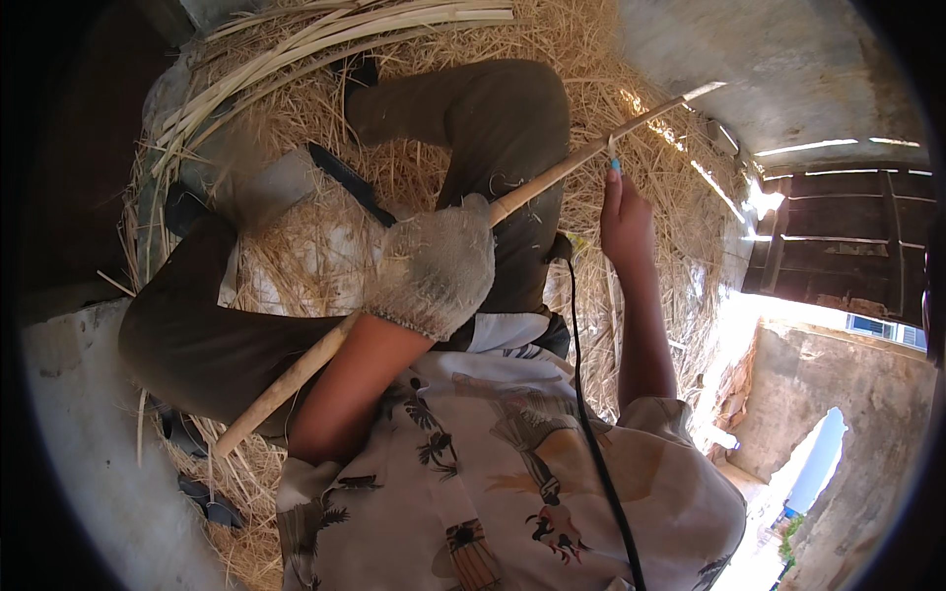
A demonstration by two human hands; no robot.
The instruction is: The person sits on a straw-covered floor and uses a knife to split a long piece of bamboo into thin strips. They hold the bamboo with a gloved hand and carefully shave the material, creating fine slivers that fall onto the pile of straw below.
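A long pale bamboo-like stick (554, 180) slants from the lower left, across my lap, to the upper right. My left hand (439, 268), in a worn grey knitted glove, is closed around its middle. Further up the stick, my bare right hand (628, 219) is closed in a pinch on a small blue-ended thing (614, 164). Its thin pale tip meets or nearly meets the stick; its kind is too small to tell. A flat black strip (350, 183) runs up to the glove, and its near end is hidden there.
Straw and shavings (305, 261) cover the floor around my legs. Long split strips (325, 39) lie at the far left. A dark cable (591, 424) hangs down my shirt. Concrete walls (788, 69) stand around, with a slatted wooden panel (847, 236) at right.
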